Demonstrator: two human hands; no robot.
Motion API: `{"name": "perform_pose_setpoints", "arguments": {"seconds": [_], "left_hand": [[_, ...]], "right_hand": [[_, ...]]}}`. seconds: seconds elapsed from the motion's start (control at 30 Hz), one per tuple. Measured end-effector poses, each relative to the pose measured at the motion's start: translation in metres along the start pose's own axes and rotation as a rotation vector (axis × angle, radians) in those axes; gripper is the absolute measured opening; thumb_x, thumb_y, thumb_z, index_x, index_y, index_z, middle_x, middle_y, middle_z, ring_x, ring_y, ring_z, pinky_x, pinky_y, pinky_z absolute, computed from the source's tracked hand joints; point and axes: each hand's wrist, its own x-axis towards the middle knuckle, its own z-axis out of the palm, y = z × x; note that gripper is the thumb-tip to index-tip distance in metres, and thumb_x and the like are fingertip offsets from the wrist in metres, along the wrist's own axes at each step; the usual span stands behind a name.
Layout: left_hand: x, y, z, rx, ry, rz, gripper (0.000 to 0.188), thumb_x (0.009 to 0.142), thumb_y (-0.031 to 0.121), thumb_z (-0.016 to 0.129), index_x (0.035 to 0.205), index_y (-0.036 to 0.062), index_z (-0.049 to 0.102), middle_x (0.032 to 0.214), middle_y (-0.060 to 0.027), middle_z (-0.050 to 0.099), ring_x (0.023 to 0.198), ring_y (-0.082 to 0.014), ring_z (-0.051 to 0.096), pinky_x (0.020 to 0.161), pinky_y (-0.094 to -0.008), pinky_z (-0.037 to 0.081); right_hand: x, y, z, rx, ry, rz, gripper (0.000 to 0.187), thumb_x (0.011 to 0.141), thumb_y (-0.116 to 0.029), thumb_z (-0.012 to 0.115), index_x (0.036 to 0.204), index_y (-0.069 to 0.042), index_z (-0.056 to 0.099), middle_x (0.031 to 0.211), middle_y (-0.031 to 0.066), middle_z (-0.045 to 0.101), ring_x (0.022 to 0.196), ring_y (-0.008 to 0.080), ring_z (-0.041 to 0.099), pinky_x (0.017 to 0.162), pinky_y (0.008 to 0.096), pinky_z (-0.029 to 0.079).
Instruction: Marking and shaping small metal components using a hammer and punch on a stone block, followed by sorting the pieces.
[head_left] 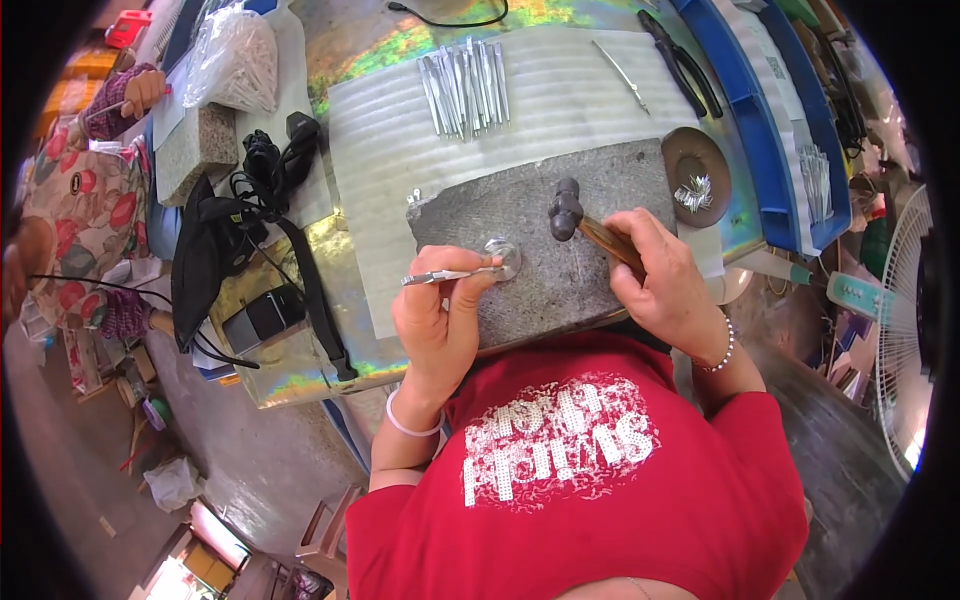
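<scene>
A dark grey stone slab lies in front of me. My left hand pinches a thin silver metal rod between thumb and fingers, above the slab's left part. Beside the fingertips a small round shiny metal piece rests on the slab; whether the rod touches it I cannot tell. My right hand is wrapped round the wooden handle of a hammer. The dark hammer head is over the middle of the slab, to the right of the round piece.
Several silver rods lie on white foam sheeting. A single thin rod and black-handled pliers are farther right. A brown dish holds small silver pieces. Blue trays edge the right; black straps lie left. Another person sits left.
</scene>
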Motion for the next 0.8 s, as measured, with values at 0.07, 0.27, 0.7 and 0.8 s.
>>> {"name": "perform_pose_setpoints", "arguments": {"seconds": [0.07, 0.27, 0.7, 0.8], "left_hand": [[0.000, 0.000, -0.001, 0.016, -0.012, 0.004, 0.012, 0.090, -0.003, 0.054, 0.100, -0.0016, 0.047, 0.093, -0.0126, 0.057, 0.084, -0.0193, 0.064, 0.068, -0.0247, 0.054], [0.002, 0.007, 0.003, -0.066, 0.067, -0.078, 0.011, 0.087, -0.007, 0.057, 0.095, -0.0016, 0.051, 0.088, -0.0111, 0.059, 0.078, -0.0167, 0.063, 0.066, -0.0252, 0.051], [0.005, 0.014, 0.004, 0.358, -0.054, 0.239, 0.028, 0.069, -0.014, 0.060, 0.093, 0.0007, 0.057, 0.086, -0.0150, 0.062, 0.070, -0.0251, 0.064, 0.057, -0.0310, 0.053], [0.010, 0.027, 0.008, 0.543, -0.102, 0.295, 0.029, 0.064, -0.012, 0.061, 0.089, 0.0011, 0.061, 0.086, -0.0140, 0.063, 0.070, -0.0266, 0.065, 0.059, -0.0325, 0.053]], "right_hand": [[0.000, -0.001, 0.000, 0.024, 0.004, 0.006, 0.030, 0.075, 0.004, 0.051, 0.104, 0.000, 0.047, 0.092, 0.0193, 0.053, 0.081, 0.0376, 0.057, 0.070, 0.0414, 0.046], [0.000, 0.001, -0.001, 0.046, -0.001, 0.036, 0.033, 0.074, 0.006, 0.052, 0.106, 0.001, 0.050, 0.091, 0.0167, 0.057, 0.083, 0.0310, 0.061, 0.075, 0.0347, 0.048], [0.009, -0.024, -0.006, 0.252, -0.073, 0.019, 0.022, 0.077, -0.001, 0.063, 0.098, 0.000, 0.056, 0.077, 0.0103, 0.058, 0.065, 0.0188, 0.057, 0.059, 0.0284, 0.045], [0.022, -0.040, -0.005, 0.373, -0.124, -0.192, 0.019, 0.076, -0.006, 0.071, 0.091, -0.001, 0.061, 0.075, 0.0083, 0.061, 0.063, 0.0147, 0.058, 0.057, 0.0250, 0.045]]}}
